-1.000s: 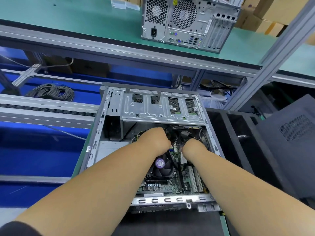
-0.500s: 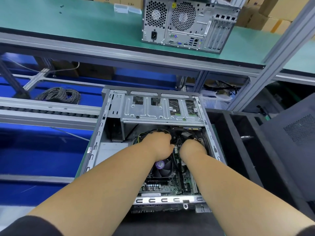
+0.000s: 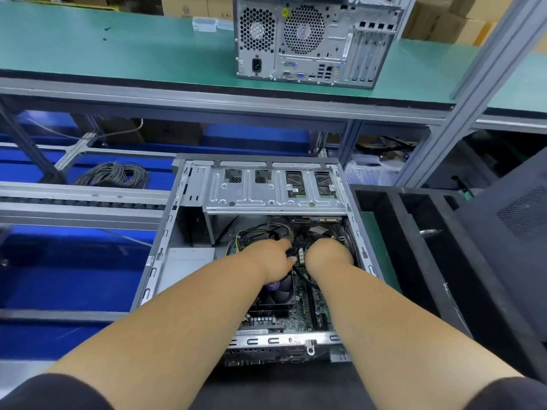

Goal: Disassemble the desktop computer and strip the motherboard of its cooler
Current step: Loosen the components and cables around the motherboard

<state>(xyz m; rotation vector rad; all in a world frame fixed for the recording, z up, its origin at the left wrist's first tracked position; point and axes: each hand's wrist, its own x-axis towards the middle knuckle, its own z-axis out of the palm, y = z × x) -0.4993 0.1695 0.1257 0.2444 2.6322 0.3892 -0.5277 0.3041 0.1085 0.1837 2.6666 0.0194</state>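
Open grey steel desktop case (image 3: 165, 261) lies on its side on the work surface, side panel off, interior facing up. Silver stamped-metal drive cage (image 3: 272, 190) spans the far end of the case.

Green motherboard (image 3: 302, 309) sits flat on the case floor, toward the near and right part of the interior. Black finned cooler with fan (image 3: 279, 294) sits on the board, its far edge covered by the left wrist; a purple round sticker shows at the fan hub.

Both hands reach deep into the case, just beyond the cooler, below the drive cage. Left hand (image 3: 270, 257) is knuckles-up, fingers curled down among a bundle of black and yellow wires (image 3: 263, 232); what they hold, if anything, cannot be told. Right hand (image 3: 327, 255) is just beside it, fingers bent down and hidden behind the back of the hand; grip cannot be told. A narrow gap between the two hands shows connectors and dark cable.

Second grey tower computer (image 3: 313, 39) stands upright on the green-topped upper shelf (image 3: 118, 54), rear panel facing the camera. Coil of grey cable (image 3: 114, 174) lies to the left on a blue surface. Black foam-lined tray with compartments (image 3: 414, 261) stands just to the right of the case.
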